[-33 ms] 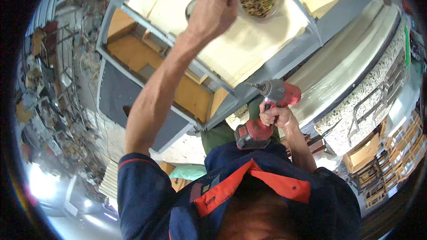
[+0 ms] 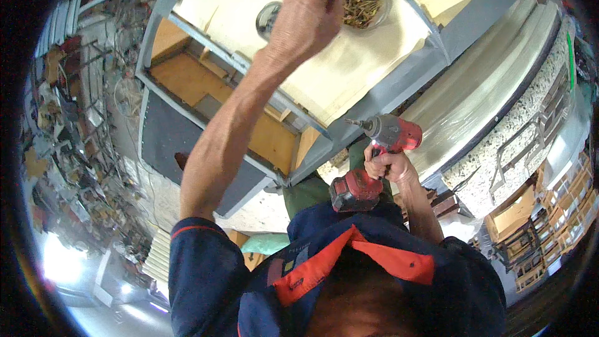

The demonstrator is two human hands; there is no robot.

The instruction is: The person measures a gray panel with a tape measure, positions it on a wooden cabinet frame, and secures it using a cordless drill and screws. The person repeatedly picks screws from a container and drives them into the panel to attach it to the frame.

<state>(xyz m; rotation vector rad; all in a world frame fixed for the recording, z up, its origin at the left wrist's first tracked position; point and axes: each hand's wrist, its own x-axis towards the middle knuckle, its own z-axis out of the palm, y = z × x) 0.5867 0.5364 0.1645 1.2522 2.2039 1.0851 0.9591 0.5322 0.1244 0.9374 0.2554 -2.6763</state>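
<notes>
My left hand (image 2: 309,15) reaches forward over the cream-coloured panel (image 2: 349,78), its fingers curled at the left rim of a clear round tub (image 2: 388,9). Inside the tub lies a pile of brass-coloured screws (image 2: 362,5). The fingertips are hidden, so anything pinched in them does not show. Left of that hand is a small round container with dark contents (image 2: 267,20), partly covered by the wrist. My right hand (image 2: 388,165) is wrapped round the handle of a red and black cordless impact driver (image 2: 396,133), held near my lap with its bit pointing left.
The panel sits within a grey padded frame (image 2: 399,87) with open wooden compartments (image 2: 268,140) on its left. To the right stands a plastic-wrapped curved piece (image 2: 474,93). Cluttered metal parts (image 2: 68,106) cover the far left; stacked wooden pieces (image 2: 549,218) stand at the lower right.
My left hand has shifted slightly right, closer over the tub, and more of the small round container shows. The right hand keeps the impact driver in nearly the same place.
</notes>
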